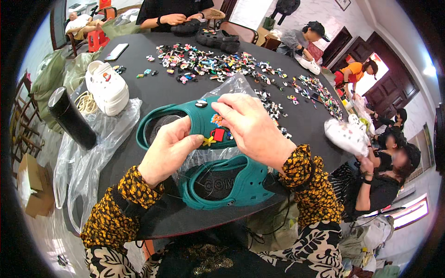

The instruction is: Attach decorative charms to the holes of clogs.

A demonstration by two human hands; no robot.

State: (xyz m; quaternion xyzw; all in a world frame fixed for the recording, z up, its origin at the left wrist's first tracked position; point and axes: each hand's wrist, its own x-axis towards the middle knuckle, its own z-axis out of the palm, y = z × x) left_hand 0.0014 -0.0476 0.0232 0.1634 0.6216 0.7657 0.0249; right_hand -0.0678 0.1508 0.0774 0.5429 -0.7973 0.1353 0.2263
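Observation:
A teal clog (193, 112) with several shoe charms on its upper is held over the table. My left hand (168, 150) grips it, fingers reaching inside the opening and thumb against a yellow star charm (209, 142). My right hand (255, 126) is bent over the toe, its thumb and fingers closed at an orange-and-blue charm (216, 120). A red charm (218, 134) sits beside the star, and a black-and-white one (201, 103) is higher up. Closer to me, a second teal clog (245, 200) lies on the table, without charms visible on its upper.
Loose charms (199, 60) are heaped across the black table (139, 90). A white pair of clogs (107, 90), a black bottle (72, 118), plastic bags (116, 134) and a phone (116, 52) are at left. Other people work around the table, one with black clogs (218, 41).

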